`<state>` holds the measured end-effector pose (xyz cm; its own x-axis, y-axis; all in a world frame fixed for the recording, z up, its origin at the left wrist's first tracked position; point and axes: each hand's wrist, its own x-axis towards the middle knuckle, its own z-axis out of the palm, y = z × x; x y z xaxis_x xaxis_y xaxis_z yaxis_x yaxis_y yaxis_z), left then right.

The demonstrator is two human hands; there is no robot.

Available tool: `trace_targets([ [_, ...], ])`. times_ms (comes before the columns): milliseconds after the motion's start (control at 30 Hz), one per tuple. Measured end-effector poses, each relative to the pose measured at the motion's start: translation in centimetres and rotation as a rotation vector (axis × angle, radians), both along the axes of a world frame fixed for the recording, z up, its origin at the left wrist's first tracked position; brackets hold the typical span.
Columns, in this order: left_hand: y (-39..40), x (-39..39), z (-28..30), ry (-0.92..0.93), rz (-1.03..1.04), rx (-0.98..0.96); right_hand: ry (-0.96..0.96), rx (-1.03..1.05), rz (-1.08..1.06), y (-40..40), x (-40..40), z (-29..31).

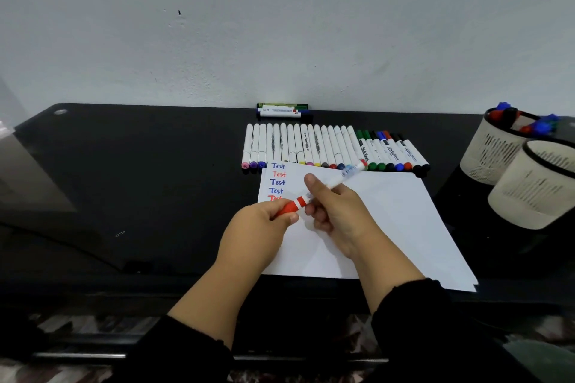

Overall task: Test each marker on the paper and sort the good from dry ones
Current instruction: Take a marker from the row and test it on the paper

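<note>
Red-capped and white-barrelled, the marker (323,188) hangs slantwise just above the paper (389,221). The left hand (264,221) curls round the cap, the right hand (336,208) wraps the barrel, likely to work the cap. Five "Test" lines (277,182) fill the sheet's corner; untested markers (326,146) lie beyond, two pen cups (513,165) alongside.

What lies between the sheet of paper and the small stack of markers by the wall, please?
In the head view, a long row of capped markers lies side by side between the paper and the small stack.
</note>
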<state>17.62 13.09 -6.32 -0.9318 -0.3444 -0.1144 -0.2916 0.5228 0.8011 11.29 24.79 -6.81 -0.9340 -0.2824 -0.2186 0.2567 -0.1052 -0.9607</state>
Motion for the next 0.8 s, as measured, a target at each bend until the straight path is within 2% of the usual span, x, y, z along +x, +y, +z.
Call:
trace_targets([
  [67,0.2,-0.2,0.1,-0.018,0.012,-0.007,-0.002,-0.019,-0.09,0.5,-0.1,0.0],
  [133,0.4,-0.5,0.4,-0.052,-0.005,-0.041,0.093,0.101,-0.168,1.5,-0.2,0.1],
  [267,1.2,-1.2,1.9,-0.091,-0.107,-0.138,0.62,0.733,-0.11,3.6,0.0,0.2],
  [333,1.8,-1.7,2.8,-0.102,-0.176,-0.179,0.728,0.938,-0.174,4.4,-0.2,0.6],
  [467,3.0,-3.1,4.7,-0.063,-0.277,-0.16,0.814,1.059,-0.319,6.4,-1.1,1.5],
  [600,4.8,-5.5,5.2,0.048,-0.233,0.089,0.779,1.148,-0.402,8.6,-2.6,2.7],
  [633,5.2,-6.4,5.1,0.075,-0.222,0.1,0.751,1.167,-0.407,9.2,-3.1,3.0],
  [800,8.8,-11.5,2.5,0.106,-0.3,-0.166,0.665,1.174,-0.415,12.0,-5.5,4.0],
])
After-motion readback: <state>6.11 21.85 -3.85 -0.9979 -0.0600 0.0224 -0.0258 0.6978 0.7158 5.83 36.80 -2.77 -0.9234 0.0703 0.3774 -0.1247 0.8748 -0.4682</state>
